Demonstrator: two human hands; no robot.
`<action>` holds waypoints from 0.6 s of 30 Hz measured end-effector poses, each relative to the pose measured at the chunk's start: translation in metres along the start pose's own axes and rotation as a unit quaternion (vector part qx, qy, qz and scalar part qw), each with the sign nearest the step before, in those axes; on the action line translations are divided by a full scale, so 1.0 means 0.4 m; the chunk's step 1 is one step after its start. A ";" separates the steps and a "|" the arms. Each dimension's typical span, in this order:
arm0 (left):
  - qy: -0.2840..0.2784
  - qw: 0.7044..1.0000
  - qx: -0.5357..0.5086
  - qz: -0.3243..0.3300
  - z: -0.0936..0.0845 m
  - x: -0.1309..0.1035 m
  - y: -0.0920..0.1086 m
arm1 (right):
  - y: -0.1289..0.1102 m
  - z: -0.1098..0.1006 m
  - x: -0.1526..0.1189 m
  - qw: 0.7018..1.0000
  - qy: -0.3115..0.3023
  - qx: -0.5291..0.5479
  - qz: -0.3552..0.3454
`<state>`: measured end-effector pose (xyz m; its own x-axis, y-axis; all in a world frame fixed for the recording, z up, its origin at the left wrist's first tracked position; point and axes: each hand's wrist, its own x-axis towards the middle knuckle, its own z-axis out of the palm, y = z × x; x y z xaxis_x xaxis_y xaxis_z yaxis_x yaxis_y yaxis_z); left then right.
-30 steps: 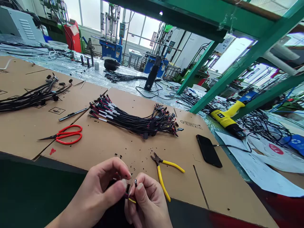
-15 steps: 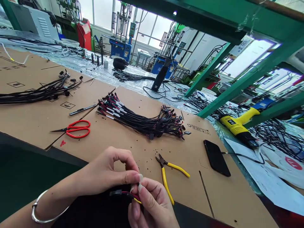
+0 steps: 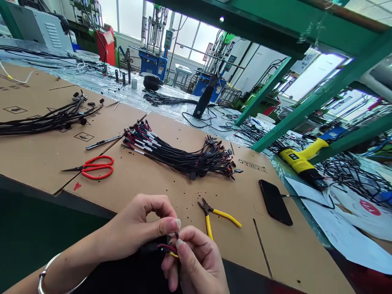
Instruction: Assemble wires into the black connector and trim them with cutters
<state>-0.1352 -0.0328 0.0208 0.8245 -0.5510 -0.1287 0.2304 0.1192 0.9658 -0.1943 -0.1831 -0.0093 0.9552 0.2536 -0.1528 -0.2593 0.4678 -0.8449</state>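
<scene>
At the near edge of the cardboard, my left hand (image 3: 143,226) pinches the dark end of some thin wires (image 3: 177,234). My right hand (image 3: 199,259) grips the same wires just below, its thumb and forefinger pressed together. Red and yellow wires (image 3: 168,247) with a black connector (image 3: 150,247) hang to the left of my right fingers. Yellow-handled cutters (image 3: 225,216) lie open beyond my right hand. A bundle of black cables (image 3: 177,157) with white labels rests farther back.
Red-handled scissors (image 3: 98,167) and a metal-coloured knife (image 3: 103,142) lie on the left. More black cables (image 3: 45,120) are at the far left. On the right are a black phone (image 3: 275,202), white paper (image 3: 333,224) and a yellow heat gun (image 3: 301,163). Green beams (image 3: 318,102) rise behind.
The whole view has shifted slightly. My fingertips have come a little apart, and more of the thin wires shows between them.
</scene>
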 end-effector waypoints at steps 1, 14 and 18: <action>-0.001 1.000 -0.001 0.003 0.001 0.000 0.000 | -0.003 0.004 -0.003 1.000 0.013 -0.010 0.001; -0.013 0.998 0.018 0.050 0.007 -0.005 -0.025 | -0.010 0.033 -0.007 0.993 0.118 -0.016 -0.002; -0.011 0.997 0.029 0.065 0.012 -0.001 -0.026 | -0.008 0.031 -0.009 0.990 0.132 -0.043 0.002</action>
<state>-0.1403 -0.0379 0.0118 0.8336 -0.5523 0.0026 0.0918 0.1432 0.9854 -0.1986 -0.1751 0.0005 0.9614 0.0204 -0.2745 -0.2604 0.3903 -0.8831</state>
